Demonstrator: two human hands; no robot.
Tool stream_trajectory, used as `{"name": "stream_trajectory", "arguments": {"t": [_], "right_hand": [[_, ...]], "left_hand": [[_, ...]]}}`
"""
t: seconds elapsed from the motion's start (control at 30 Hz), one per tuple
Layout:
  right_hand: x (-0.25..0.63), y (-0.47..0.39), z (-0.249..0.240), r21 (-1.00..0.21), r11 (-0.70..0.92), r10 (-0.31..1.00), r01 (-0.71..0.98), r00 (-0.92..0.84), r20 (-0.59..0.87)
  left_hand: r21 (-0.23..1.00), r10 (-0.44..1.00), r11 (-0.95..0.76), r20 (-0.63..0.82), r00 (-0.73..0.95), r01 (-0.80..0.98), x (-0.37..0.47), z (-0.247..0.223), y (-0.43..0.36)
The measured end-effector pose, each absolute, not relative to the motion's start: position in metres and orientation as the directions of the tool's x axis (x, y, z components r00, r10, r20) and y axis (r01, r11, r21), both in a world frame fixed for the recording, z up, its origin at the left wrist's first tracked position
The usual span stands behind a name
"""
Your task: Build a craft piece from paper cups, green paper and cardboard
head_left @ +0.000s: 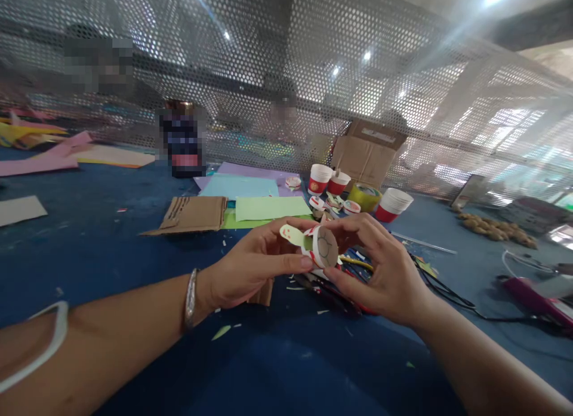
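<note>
A small paper-cup craft piece (325, 247) is held up between both hands over the blue table. It has a white and red rim, a round brown face with a pencil drawing, and a pale green paper strip (292, 234) with red marks sticking out to the left. My left hand (255, 261) grips it from the left, thumb along its lower edge. From the right, my right hand (380, 267) closes on it, thumb at the bottom and fingers over the top. Below lie scissors-like tools, partly hidden, and paper scraps (221, 332).
Behind are brown cardboard (194, 213), green paper (271, 208), blue paper (242, 185), paper cups (319, 178), a cup stack (393, 205) and yellow-green tape (364, 196). A black cable (452, 296) runs right. A perforated metal screen (250, 76) stands at the back.
</note>
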State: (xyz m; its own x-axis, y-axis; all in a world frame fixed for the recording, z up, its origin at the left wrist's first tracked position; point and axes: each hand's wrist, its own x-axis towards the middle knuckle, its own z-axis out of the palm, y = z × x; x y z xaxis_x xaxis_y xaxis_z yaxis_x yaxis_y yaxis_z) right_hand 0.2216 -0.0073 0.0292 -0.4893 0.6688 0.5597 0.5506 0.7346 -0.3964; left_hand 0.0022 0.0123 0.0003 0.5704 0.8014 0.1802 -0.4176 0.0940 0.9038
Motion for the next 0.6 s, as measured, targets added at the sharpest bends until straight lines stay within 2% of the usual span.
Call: {"name": "stream_trajectory", "arguments": {"t": [0.3,0.6], "right_hand": [[0.2226,-0.0094,0.0329,-0.414,0.746,0.66,0.521,-0.494,0.566],[0.2226,-0.0095,0.0315,-0.416,0.747,0.659,0.519,-0.493,0.568]], "left_hand": [[0.903,0.759,0.128,0.177,0.627,-0.411,0.0001,0.001,0.0097],[0.93,0.775,0.099,0.152,0.614,-0.355,0.0006,0.0056,0.0083]]}}
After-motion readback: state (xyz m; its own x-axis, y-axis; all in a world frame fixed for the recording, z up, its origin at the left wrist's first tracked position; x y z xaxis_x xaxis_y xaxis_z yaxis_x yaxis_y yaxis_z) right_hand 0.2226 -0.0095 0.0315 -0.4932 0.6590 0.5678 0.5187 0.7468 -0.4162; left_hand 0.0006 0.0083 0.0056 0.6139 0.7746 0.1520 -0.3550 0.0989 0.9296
